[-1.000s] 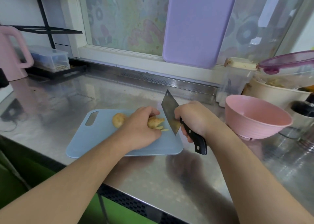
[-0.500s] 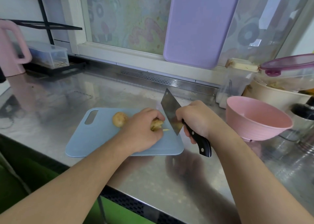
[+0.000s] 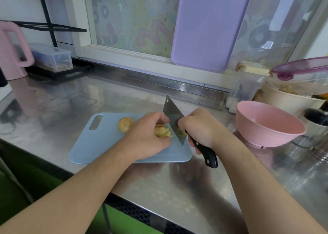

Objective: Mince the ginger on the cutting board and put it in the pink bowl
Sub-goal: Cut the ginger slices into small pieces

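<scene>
Yellow ginger (image 3: 162, 131) between left hand (image 3: 147, 138) and cleaver (image 3: 174, 121).

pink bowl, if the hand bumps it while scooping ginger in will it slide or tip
The pink bowl looks like light plastic standing on a small foot, so it probably tips sooner than a wide-based one. The steel counter is smooth and shiny, so a low nudge would likely make it slide.

A steel bench (image 3: 177, 189) is reflecting daylight coming through a frosted window (image 3: 138, 15) with cartoon decals; a lilac board (image 3: 209, 26) is leaning against the pane, beside a black wire rack (image 3: 48, 26) on a white wall (image 3: 19, 3)
</scene>
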`<state>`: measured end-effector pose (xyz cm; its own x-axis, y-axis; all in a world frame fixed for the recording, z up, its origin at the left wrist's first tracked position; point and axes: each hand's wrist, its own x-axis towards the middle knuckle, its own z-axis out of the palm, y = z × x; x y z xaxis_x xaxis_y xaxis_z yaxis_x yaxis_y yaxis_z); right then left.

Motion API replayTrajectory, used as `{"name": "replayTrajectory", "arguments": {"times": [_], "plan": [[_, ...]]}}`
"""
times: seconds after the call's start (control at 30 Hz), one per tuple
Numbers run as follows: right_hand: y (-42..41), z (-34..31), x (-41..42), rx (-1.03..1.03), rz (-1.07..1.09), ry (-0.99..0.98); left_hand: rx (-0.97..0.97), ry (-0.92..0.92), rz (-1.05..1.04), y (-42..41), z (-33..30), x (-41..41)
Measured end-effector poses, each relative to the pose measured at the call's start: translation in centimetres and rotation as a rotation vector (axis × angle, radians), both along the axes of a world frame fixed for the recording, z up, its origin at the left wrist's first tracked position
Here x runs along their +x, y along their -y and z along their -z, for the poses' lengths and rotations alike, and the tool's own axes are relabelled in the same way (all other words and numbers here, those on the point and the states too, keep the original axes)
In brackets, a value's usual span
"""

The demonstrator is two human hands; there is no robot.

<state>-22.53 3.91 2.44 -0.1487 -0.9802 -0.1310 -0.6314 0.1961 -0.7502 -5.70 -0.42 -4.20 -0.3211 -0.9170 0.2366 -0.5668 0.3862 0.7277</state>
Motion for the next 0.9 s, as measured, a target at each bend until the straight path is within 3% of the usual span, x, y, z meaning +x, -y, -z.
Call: {"name": "replayTrajectory", "arguments": {"times": [0.23, 0.5, 0.9], "plan": [[-0.1, 0.0, 0.2, -0.012, -0.023, 0.005, -0.069, -0.007, -0.054, -0.8, -0.8, 0.1], [-0.3, 0.0, 0.8, -0.035, -0.062, -0.027, -0.131, 0.349, -0.082, -1.9, -0.8, 0.5], [-0.4, -0.1, 0.7, -0.072, -0.044, -0.035, -0.137, 0.144, -0.099, -1.3, 0.5, 1.2]]}}
